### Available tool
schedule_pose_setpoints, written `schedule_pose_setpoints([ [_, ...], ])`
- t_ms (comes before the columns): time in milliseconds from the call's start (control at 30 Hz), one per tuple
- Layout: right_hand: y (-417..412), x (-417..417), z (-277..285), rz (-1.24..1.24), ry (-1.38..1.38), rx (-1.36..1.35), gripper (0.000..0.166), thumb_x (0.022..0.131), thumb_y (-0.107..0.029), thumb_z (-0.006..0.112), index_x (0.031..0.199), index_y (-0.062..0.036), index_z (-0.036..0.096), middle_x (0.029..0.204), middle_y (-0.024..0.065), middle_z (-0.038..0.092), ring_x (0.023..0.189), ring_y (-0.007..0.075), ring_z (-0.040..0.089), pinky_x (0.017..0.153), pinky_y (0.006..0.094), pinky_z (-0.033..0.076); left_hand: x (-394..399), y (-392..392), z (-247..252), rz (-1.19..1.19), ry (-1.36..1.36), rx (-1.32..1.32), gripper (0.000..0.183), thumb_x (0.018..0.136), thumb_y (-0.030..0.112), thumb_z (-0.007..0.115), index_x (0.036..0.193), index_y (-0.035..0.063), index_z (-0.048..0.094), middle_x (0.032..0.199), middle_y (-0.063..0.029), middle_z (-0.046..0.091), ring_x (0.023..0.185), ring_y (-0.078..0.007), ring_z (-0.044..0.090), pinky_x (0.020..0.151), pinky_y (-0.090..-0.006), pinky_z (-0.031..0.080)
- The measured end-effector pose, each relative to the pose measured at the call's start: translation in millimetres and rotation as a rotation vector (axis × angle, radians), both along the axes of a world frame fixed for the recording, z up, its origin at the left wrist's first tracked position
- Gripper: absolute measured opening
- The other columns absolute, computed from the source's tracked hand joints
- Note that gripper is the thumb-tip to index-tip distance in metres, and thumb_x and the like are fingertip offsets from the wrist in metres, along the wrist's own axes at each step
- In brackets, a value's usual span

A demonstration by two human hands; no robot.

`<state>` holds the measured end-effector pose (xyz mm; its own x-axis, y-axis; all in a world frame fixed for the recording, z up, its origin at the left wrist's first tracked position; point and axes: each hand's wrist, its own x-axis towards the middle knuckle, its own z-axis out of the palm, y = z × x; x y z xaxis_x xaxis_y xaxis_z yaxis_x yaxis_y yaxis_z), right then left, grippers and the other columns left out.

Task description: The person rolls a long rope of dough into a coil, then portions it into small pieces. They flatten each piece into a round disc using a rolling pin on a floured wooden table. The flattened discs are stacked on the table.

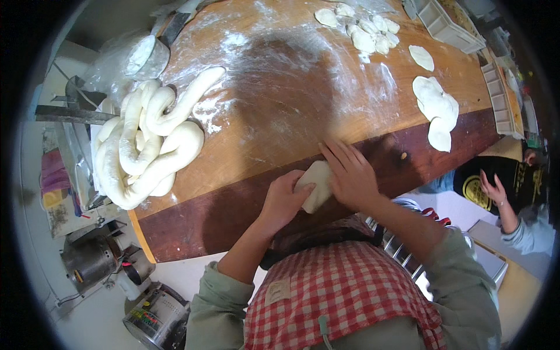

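A flattened piece of dough (pixel 317 183) is between my hands over the dark front strip of the wooden worktop (pixel 280 153). My left hand (pixel 283 197) grips its left edge, thumb on top. My right hand (pixel 353 175) rests against its right edge with the fingers extended. Thick coiled ropes of dough (pixel 148 144) are piled at the left. Flat dough pieces (pixel 437 105) overlap on the right, with a single oval piece (pixel 421 57) above them. Several small dough pieces (pixel 372 35) lie in a cluster at the far side.
A metal container of flour (pixel 146 57) stands at the far left. White plastic trays (pixel 453 26) line the right edge. A metal pot (pixel 92 262) and a metal appliance (pixel 157 319) are below left. Another person's hand (pixel 494 188) is at the right, beyond the worktop.
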<state>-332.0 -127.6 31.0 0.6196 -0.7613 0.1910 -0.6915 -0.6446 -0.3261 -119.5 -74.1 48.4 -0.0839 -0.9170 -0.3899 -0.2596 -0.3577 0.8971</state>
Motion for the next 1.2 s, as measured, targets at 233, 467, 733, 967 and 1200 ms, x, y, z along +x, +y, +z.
schedule_pose_setpoints([
  [233,-8,-57,-11,-0.043,-0.121,0.055,0.037,0.082,-0.010,0.062,0.118,-0.0027,0.063,0.102,0.0170,0.059,0.101,0.0369,0.057,0.089,0.0477,0.044,0,-38,-35,0.067,0.115,0.076,0.025,0.104,0.021,0.059,0.120,0.0031,0.063,0.102,-0.0108,0.069,0.095,-0.0224,0.066,0.080,-0.0413,0.053],
  [467,-34,-104,-8,-0.392,-0.092,0.033,0.023,0.080,-0.013,0.060,0.102,-0.0066,0.063,0.092,0.0126,0.053,0.092,0.0333,0.053,0.083,0.0474,0.040,-122,-237,27,-0.103,0.079,-0.528,0.052,0.100,0.025,0.065,0.146,0.0088,0.048,0.134,-0.0173,0.057,0.124,-0.0299,0.056,0.104,-0.0443,0.046],
  [733,-35,-107,-5,-0.366,-0.184,0.068,0.027,0.075,-0.010,0.065,0.102,-0.0106,0.062,0.096,0.0096,0.055,0.094,0.0318,0.055,0.088,0.0472,0.042,-174,-355,-54,-0.005,-0.697,-0.867,0.059,0.082,0.015,0.073,0.137,0.0062,0.054,0.128,-0.0238,0.052,0.118,-0.0445,0.052,0.100,-0.0531,0.044],
  [967,-38,-113,-8,-0.349,-0.101,0.085,0.026,0.077,-0.014,0.071,0.101,-0.0081,0.065,0.094,0.0090,0.059,0.094,0.0294,0.058,0.086,0.0438,0.044,-94,-172,-35,-0.533,-0.601,-0.781,0.065,0.080,0.016,0.074,0.141,0.0044,0.053,0.134,-0.0211,0.050,0.126,-0.0422,0.048,0.106,-0.0549,0.039],
  [1200,-74,-108,-7,-0.183,-0.225,-0.031,0.036,0.078,-0.007,0.069,0.113,-0.0030,0.065,0.115,0.0136,0.064,0.110,0.0330,0.060,0.099,0.0437,0.045,-109,-130,-17,-0.517,-0.867,-0.688,0.057,0.096,0.021,0.063,0.150,0.0072,0.049,0.163,-0.0169,0.033,0.152,-0.0333,0.030,0.123,-0.0579,0.024],
])
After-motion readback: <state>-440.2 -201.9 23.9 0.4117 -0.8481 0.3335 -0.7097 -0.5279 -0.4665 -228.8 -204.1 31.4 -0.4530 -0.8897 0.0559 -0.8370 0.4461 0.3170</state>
